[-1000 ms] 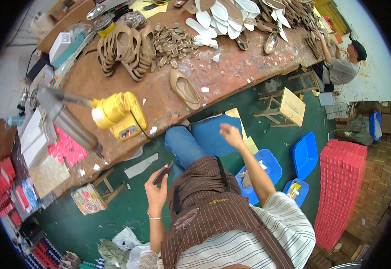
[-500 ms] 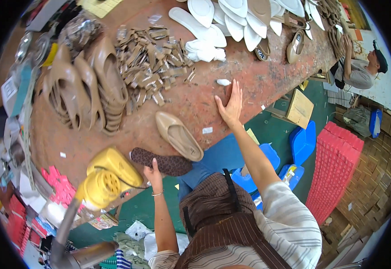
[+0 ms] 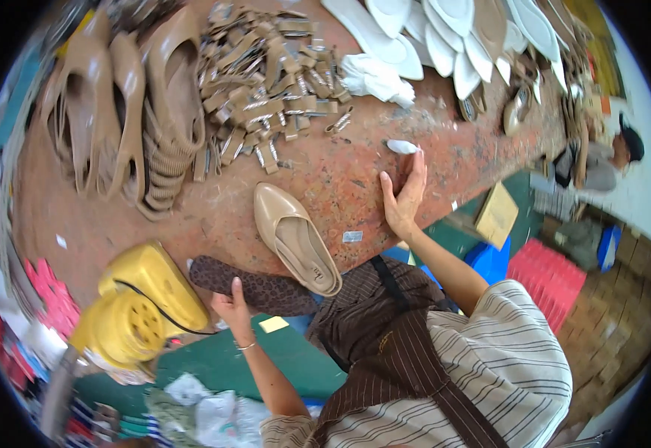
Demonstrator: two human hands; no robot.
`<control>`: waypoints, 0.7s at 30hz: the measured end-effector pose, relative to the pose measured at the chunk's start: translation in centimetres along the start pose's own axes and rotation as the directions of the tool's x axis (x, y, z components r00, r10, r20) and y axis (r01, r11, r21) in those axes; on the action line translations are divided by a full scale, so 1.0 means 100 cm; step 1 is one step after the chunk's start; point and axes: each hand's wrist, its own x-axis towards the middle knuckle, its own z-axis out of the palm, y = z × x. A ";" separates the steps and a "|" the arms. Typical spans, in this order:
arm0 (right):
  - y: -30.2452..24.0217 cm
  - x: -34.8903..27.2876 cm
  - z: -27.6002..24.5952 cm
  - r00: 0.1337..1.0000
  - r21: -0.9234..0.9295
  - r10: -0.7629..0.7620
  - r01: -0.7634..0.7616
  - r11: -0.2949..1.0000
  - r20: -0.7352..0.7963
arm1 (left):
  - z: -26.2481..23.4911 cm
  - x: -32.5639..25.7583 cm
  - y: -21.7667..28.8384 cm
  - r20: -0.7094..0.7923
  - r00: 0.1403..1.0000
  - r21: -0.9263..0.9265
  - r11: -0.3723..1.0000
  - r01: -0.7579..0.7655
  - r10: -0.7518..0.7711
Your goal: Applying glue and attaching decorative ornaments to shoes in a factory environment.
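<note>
At the table's [image 3: 374, 201] near edge, the left hand [image 3: 232, 308] is closed on a dark leopard-print sole [image 3: 254, 285], its thumb flat along the upper face and its other fingers partly hidden. The sole lies lengthwise along that edge, one end toward the yellow machine [image 3: 157, 280], the other just beside the heel of a beige shoe [image 3: 284, 220]; whether sole and shoe touch is unclear. The shoe sits upright, its pointed toe toward the far edge and its heel at the near edge. The right hand [image 3: 406, 200] is open and grips nothing, thumb spread from the fingers; its fingertips reach a small white bottle [image 3: 401, 147] lying on its side, though contact cannot be told. A small label [image 3: 352, 237] lies near the edge, between shoe and right hand. Farther in, toward the far edge, are a heap of beige straps [image 3: 273, 89], a white cloth [image 3: 381, 78] and overlapping white soles [image 3: 452, 45]. Toward the left end, beige shoes [image 3: 127, 112] stand packed together, with pink pieces [image 3: 53, 299] near the left corner. Past the right end another person [image 3: 601, 164] is partly visible.
</note>
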 end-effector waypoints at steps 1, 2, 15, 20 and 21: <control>0.002 -0.001 -0.001 1.000 0.039 0.002 -0.003 0.999 0.003 | -0.001 -0.002 -0.009 -0.021 1.000 0.024 1.000 0.004 -0.004; 0.003 -0.002 -0.003 0.999 0.057 -0.044 0.043 0.997 0.006 | 0.000 -0.003 -0.016 -0.037 0.999 0.049 0.999 0.006 -0.004; 0.037 0.039 -0.030 0.982 0.643 -0.177 0.095 0.760 0.064 | 0.050 -0.085 0.062 -0.228 0.974 -0.410 0.908 -0.089 -0.007; 0.050 0.068 -0.007 0.964 0.623 -0.184 0.026 0.782 0.192 | 0.078 -0.122 0.100 -0.169 0.985 -0.516 0.855 -0.050 -0.044; 0.051 0.069 -0.005 0.969 0.523 -0.218 0.126 0.843 0.117 | 0.086 -0.127 0.108 -0.140 0.988 -0.534 0.845 -0.027 -0.057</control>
